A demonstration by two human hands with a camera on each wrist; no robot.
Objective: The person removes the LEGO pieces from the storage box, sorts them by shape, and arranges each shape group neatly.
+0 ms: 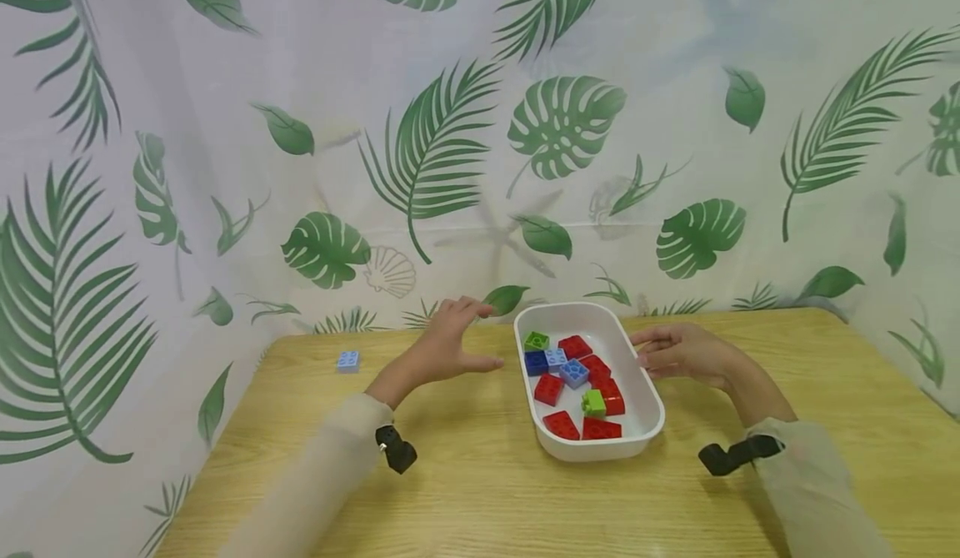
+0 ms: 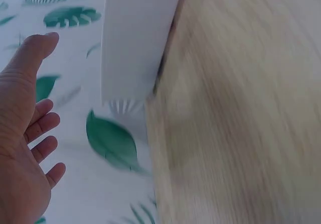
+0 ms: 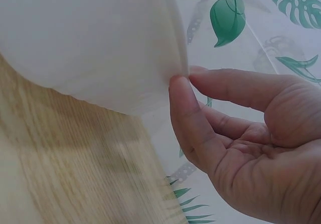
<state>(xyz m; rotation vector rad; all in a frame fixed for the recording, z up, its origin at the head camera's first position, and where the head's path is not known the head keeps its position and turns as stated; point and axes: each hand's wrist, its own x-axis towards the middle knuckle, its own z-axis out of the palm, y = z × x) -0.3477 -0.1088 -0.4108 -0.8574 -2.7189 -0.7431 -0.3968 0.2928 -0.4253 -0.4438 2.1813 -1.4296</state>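
Observation:
A white tray (image 1: pixel 600 450) with rounded corners stands on the wooden table, holding several building bricks. Red bricks (image 1: pixel 549 389) lie mostly along its right side and front, with a dark blue brick (image 1: pixel 536 364), light blue bricks (image 1: pixel 574 373) and green bricks (image 1: pixel 593 404) among them. My right hand (image 1: pixel 690 354) pinches the tray's right edge; in the right wrist view its thumb and forefinger meet at the edge of the white wall (image 3: pixel 100 43). To the left of the tray is my left hand (image 1: pixel 450 345), thumb and fingers spread, apart from the tray wall (image 2: pixel 138 43).
One light blue brick (image 1: pixel 348 362) lies outside the tray, toward the back left of the wooden table (image 1: pixel 465 491). Behind the table hangs a white curtain (image 1: pixel 465 41) printed with green leaves. Each wrist wears a black strap with a small camera (image 1: pixel 396 449).

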